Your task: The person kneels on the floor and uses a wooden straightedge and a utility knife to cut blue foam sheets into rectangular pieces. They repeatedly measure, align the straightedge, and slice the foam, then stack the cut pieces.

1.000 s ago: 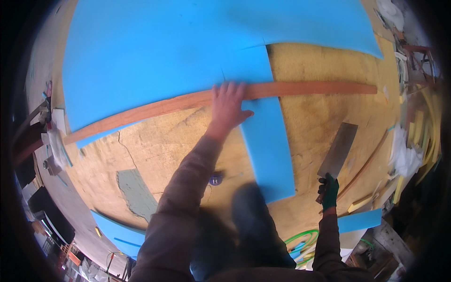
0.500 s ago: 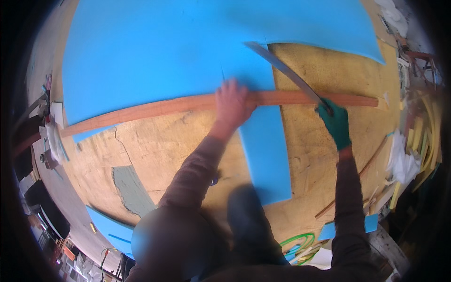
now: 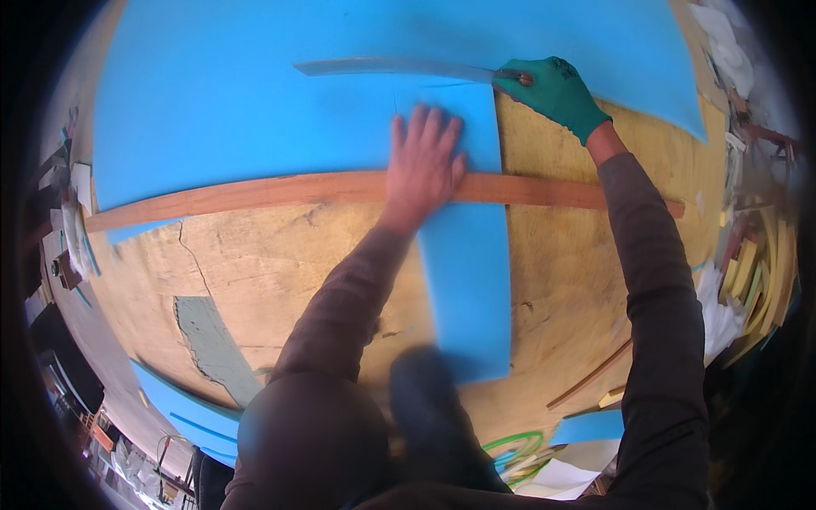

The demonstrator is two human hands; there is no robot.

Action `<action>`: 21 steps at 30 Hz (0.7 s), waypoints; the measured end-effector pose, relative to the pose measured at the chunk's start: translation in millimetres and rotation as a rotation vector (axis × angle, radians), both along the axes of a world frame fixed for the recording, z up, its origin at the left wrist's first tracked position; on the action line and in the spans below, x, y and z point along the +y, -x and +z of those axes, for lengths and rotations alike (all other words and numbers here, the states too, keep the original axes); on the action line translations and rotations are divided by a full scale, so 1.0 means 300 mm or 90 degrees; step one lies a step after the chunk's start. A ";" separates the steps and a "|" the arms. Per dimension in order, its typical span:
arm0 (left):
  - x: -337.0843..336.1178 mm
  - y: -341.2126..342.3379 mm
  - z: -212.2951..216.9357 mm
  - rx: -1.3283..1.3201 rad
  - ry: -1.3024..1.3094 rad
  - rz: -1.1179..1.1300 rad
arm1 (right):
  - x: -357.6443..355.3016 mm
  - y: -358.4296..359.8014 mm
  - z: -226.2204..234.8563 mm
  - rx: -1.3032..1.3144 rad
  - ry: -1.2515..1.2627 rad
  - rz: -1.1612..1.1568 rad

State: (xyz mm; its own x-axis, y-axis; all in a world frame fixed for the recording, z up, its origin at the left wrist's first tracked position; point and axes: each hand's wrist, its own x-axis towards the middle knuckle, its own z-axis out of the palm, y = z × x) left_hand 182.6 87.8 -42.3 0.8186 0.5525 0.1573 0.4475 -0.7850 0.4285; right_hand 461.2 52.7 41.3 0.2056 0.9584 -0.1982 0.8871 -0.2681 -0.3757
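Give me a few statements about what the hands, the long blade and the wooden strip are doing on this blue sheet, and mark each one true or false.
1. The left hand lies flat on the wooden strip. True.
2. The right hand is bare. False: it wears a green glove.
3. The right hand grips a long blade that lies across the blue foam sheet. True.
4. The wooden strip stands upright. False: it lies flat across the sheet and the plywood board.
5. The left hand holds the blade. False: the right hand does.

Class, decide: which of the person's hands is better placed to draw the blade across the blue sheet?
The right hand, probably: gloved, it grips the long knife over the blue foam sheet, while the left hand presses flat on the wooden batten.
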 end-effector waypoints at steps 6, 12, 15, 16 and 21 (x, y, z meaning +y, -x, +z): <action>0.003 -0.003 0.038 0.028 0.030 0.007 | -0.023 -0.033 0.015 0.024 0.009 -0.006; 0.002 -0.005 0.044 0.035 0.037 0.004 | -0.055 -0.084 0.056 -0.041 0.053 0.024; 0.001 -0.008 0.043 0.035 0.034 0.007 | -0.061 -0.097 0.059 -0.023 0.076 0.013; 0.002 -0.009 0.042 0.034 0.032 0.008 | -0.060 -0.102 0.055 0.000 0.082 0.003; 0.003 -0.013 0.035 0.030 0.026 0.010 | -0.055 -0.139 0.022 0.009 0.064 0.029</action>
State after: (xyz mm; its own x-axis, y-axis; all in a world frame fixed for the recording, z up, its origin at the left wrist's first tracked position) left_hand 186.4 88.7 -31.7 0.8155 0.5709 0.0951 0.4807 -0.7595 0.4383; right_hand 502.9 36.3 48.0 0.1591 0.9417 -0.2966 0.8940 -0.2649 -0.3615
